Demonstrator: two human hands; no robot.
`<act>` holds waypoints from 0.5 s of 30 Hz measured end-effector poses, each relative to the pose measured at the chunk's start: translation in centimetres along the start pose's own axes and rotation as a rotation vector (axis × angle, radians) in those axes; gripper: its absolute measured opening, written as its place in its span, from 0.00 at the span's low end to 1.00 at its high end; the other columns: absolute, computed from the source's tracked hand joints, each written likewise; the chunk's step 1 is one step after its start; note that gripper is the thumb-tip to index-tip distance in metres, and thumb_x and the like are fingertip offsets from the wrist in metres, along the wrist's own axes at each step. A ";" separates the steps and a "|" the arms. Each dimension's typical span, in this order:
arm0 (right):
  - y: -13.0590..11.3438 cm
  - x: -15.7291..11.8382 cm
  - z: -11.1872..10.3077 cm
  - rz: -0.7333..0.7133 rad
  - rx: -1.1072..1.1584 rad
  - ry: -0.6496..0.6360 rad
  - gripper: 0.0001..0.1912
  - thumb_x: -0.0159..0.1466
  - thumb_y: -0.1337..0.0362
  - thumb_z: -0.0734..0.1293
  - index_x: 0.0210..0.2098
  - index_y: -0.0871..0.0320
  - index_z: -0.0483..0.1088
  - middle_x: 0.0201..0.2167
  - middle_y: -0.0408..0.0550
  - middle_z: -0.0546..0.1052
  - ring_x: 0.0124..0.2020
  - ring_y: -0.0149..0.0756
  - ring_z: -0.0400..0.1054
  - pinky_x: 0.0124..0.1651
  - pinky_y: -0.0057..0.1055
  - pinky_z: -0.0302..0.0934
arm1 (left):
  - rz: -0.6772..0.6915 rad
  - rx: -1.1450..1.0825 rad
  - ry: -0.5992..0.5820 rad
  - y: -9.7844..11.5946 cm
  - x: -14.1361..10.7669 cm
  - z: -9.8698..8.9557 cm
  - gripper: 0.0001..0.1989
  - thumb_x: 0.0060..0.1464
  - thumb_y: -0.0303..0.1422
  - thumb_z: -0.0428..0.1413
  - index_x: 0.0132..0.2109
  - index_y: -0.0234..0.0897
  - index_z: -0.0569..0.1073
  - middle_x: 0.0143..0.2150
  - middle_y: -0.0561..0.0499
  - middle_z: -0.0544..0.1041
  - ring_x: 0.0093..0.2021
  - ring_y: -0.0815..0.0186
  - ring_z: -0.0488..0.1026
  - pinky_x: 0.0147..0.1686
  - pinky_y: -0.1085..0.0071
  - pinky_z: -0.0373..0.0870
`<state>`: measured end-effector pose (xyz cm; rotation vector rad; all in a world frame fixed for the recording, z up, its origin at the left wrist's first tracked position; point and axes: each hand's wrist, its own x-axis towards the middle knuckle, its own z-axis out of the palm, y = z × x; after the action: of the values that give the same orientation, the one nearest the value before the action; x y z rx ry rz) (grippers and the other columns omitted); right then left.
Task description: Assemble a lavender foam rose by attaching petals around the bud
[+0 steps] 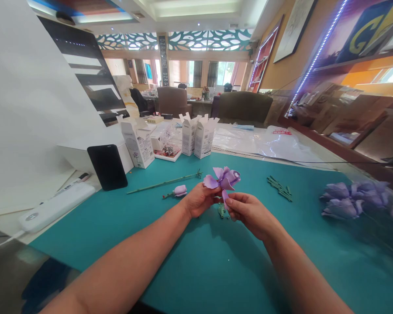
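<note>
My left hand [198, 200] is closed around the base of a purple toy flower [229, 178] with spread petals, held above the green mat. With thumb and fingers my right hand [244, 208] pinches a loose-hanging purple petal [225, 199] just below the bloom. Under the hands lie small green pieces [222, 212], partly hidden. To the left, a purple bud [180, 190] on a short green stalk rests on the mat, and behind it lies a long green stem [163, 182]. Several short green sticks [279, 188] are piled to the right of my right hand.
Finished-looking purple flowers [343, 200] lie at the mat's right side. White boxes [138, 144] stand along the back, beside a white tray [168, 158] of small parts. A black phone [107, 167] leans at the left, near a white power strip [57, 206]. Clear plastic bags [239, 139] cover the back.
</note>
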<state>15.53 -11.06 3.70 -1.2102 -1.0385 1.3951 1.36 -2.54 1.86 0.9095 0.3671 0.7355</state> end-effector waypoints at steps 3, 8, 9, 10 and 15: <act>0.1 0.0 -0.1 0.004 0.012 -0.004 0.16 0.48 0.53 0.75 0.25 0.60 0.73 0.20 0.41 0.68 0.21 0.25 0.57 0.26 0.27 0.51 | 0.001 0.004 -0.006 0.0 0.0 -0.1 0.16 0.36 0.34 0.68 0.31 0.33 0.73 0.29 0.51 0.74 0.31 0.67 0.70 0.39 0.67 0.66; 0.2 0.0 -0.1 0.004 0.037 -0.016 0.16 0.48 0.54 0.76 0.25 0.61 0.73 0.20 0.41 0.68 0.21 0.25 0.57 0.25 0.27 0.50 | 0.008 0.015 -0.012 0.0 0.0 -0.1 0.16 0.37 0.35 0.68 0.33 0.33 0.74 0.29 0.51 0.73 0.32 0.67 0.70 0.40 0.65 0.66; 0.1 0.0 -0.1 0.002 0.041 -0.012 0.17 0.47 0.53 0.76 0.25 0.61 0.73 0.19 0.41 0.67 0.20 0.25 0.57 0.25 0.27 0.50 | 0.007 0.019 -0.016 0.0 -0.1 -0.1 0.16 0.37 0.35 0.68 0.33 0.33 0.74 0.29 0.51 0.73 0.32 0.67 0.70 0.40 0.65 0.66; 0.1 -0.1 0.0 0.000 0.044 -0.005 0.17 0.47 0.53 0.76 0.25 0.61 0.73 0.18 0.40 0.67 0.20 0.25 0.56 0.24 0.27 0.49 | 0.007 0.022 -0.019 0.0 -0.1 0.0 0.16 0.37 0.35 0.68 0.33 0.33 0.74 0.29 0.51 0.74 0.32 0.67 0.70 0.40 0.66 0.65; -0.3 -0.2 0.4 0.000 0.070 0.021 0.19 0.44 0.53 0.77 0.24 0.61 0.73 0.18 0.41 0.67 0.19 0.24 0.57 0.24 0.26 0.49 | 0.002 0.032 -0.016 0.0 0.0 -0.2 0.16 0.37 0.36 0.68 0.32 0.33 0.74 0.29 0.50 0.74 0.32 0.66 0.70 0.39 0.67 0.64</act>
<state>15.22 -11.22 4.11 -1.1717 -0.9672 1.4044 1.25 -2.46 1.76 0.9452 0.3646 0.7260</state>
